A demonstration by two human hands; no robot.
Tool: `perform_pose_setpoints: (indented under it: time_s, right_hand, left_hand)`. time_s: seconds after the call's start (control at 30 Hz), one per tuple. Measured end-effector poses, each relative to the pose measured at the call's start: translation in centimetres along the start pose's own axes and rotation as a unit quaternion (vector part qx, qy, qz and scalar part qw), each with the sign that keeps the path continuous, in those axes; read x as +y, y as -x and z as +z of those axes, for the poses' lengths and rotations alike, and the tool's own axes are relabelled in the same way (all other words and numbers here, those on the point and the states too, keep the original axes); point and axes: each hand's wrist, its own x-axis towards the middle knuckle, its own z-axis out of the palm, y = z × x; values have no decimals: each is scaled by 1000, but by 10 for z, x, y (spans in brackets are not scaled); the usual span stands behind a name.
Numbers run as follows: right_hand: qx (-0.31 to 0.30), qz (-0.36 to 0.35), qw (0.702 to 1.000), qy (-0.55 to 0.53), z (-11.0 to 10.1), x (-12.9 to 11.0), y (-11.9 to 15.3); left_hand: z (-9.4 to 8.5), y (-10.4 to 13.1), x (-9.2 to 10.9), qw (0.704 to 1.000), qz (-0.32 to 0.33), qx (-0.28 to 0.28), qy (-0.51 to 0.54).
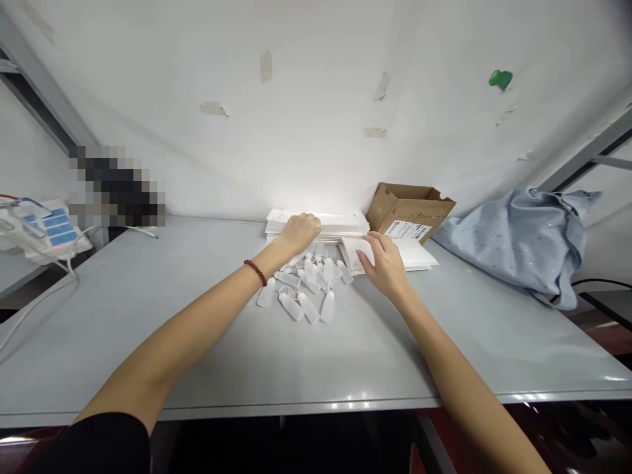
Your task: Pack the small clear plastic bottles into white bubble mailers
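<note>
Several pale translucent tags with loops (309, 306) lie in a loose pile at the middle of the grey table. Above the pile's back edge is my left hand (300, 234), its fingers curled in front of a stack of white envelopes (340, 224); what its fingertips hold, if anything, is hidden. My right hand (385, 263) rests over a second, smaller set of white envelopes (415, 254) to the right, thumb and fingers apart. A red bead bracelet circles my left wrist.
Behind the right envelopes stands an open cardboard box (407, 209) with a label. A light blue cloth bag (518, 240) lies at the right. White cables and a power strip (52, 230) are at the far left. The table's front edge (345, 406) runs below.
</note>
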Motion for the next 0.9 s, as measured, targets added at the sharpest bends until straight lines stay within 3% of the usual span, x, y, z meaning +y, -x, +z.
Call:
perform_pose_setpoints:
  time_s: [0.13,0.27,0.33,0.4,0.47,0.53,0.57,0.67,0.73,0.8,0.9]
  right_hand:
    - [45,-65,994,70,-10,-25,-3]
    - [37,-106,989,95,-14,-45,-2]
    - [26,-110,989,95,-14,-47,0]
    - [22,-104,989,100,-13,-44,2]
    - [25,-92,990,105,-13,-39,3]
    - [31,-78,991,100,-14,-37,2]
    - [36,-71,992,95,-14,-36,1]
    - [52,-63,994,75,-14,-41,1]
    - [49,-67,995,59,-12,-47,3]
    - [31,-77,996,40,-10,-53,6]
    - [-14,-99,995,14,-6,-62,10]
  left_hand:
    - [-17,24,20,997,45,54,-20]
    - [-17,61,39,965,160,206,25]
    - [-12,78,38,947,182,247,99]
    - [-9,91,27,932,123,281,191]
    - [-8,98,9,910,-25,309,273]
    - [-10,102,-9,862,-181,268,391]
    - [-13,103,-16,820,-228,216,479]
    - [-20,105,-24,656,-255,41,710]
    - [-23,106,-20,584,-259,-15,769]
    - [-23,107,-12,556,-280,-26,782]
    - [-20,109,-2,556,-284,-24,781]
